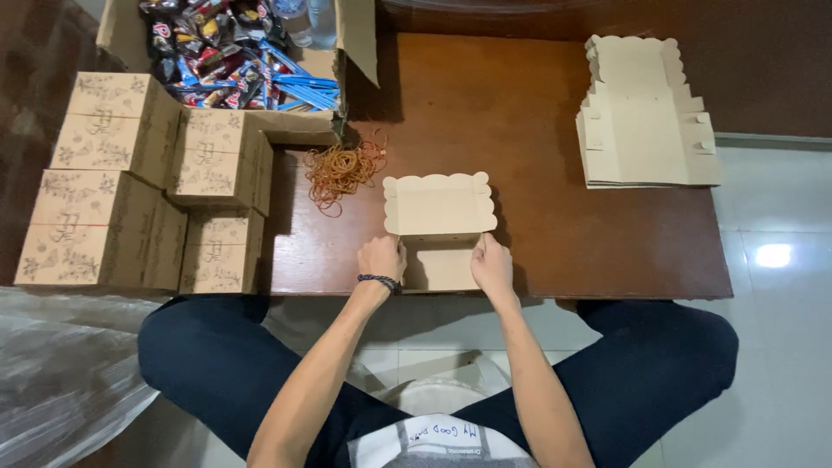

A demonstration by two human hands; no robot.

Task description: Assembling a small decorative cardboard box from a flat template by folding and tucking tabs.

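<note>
Head view: fingers (392,250) (tips hidden) behind box (439,208)

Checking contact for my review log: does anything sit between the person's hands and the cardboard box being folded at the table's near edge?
Nothing visible does. The left hand and right hand already grip the side walls of the half-folded box. The rubber bands lie apart to its left, the flat box blanks far to the right.
</note>
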